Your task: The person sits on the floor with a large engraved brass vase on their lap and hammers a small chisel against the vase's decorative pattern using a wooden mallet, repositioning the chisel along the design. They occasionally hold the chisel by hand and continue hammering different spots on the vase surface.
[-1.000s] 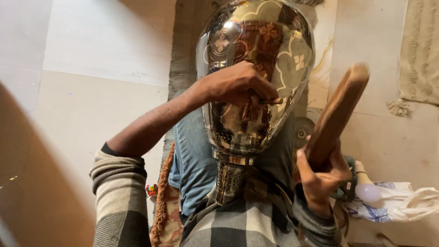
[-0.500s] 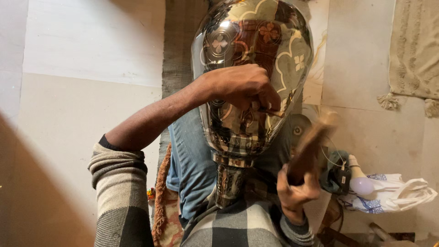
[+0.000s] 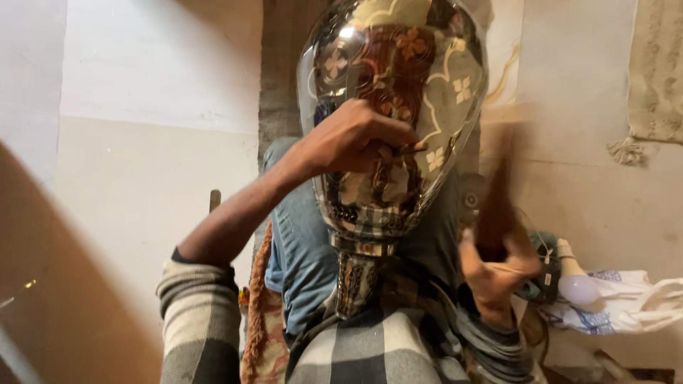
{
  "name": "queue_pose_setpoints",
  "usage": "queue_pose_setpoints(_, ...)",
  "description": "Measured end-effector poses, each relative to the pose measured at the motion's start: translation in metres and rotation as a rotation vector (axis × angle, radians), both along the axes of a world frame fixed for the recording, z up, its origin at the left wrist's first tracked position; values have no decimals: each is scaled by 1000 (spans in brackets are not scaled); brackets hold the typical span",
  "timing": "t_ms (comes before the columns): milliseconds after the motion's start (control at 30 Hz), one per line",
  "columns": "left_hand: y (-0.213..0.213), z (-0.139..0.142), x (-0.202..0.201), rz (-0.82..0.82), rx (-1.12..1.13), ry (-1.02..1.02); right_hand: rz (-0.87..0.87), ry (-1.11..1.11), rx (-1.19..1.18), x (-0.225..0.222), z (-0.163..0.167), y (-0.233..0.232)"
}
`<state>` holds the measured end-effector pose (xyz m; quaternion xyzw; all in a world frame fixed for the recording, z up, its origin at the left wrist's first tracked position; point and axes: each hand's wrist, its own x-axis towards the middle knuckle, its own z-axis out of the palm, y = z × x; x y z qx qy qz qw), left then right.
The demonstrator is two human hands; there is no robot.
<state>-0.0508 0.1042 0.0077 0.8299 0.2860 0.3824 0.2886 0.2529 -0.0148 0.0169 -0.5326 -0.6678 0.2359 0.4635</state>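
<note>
A large shiny engraved metal vase (image 3: 427, 64) with floral patterns rests neck-down between my knees. My left hand (image 3: 356, 139) is pressed against its belly, pinching a thin metal punch (image 3: 411, 149) whose tip touches the surface. My right hand (image 3: 498, 274) grips a brown wooden mallet (image 3: 501, 178) to the right of the vase. The mallet is motion-blurred, its upper end near the punch. Checked sleeves cover both forearms.
My blue jeans (image 3: 299, 242) lie beneath the vase, with a braided orange cord (image 3: 256, 306) along the left leg. A light bulb (image 3: 578, 288) and white cloth (image 3: 640, 299) lie on the floor at right. A fringed rug (image 3: 654, 71) hangs at the top right.
The mallet, held up at the right a second ago, dipped and now swings blurred toward the punch. My left hand stays on the vase with the punch.
</note>
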Motion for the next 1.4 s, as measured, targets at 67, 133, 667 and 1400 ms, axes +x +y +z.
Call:
queue_pose_setpoints(67,-3,-2,-4,60,-38,-2,18,-89,-101,4,18,11)
queue_pose_setpoints(133,-11,-3,-7,61,-34,-83,211,-316,-88,8,41,23)
queue_pose_setpoints(667,-45,-10,4,509,-127,-204,576,-262,22,-25,82,115)
queue_pose_setpoints(1400,-41,-21,14,361,-374,-636,437,288,-436,-22,13,95)
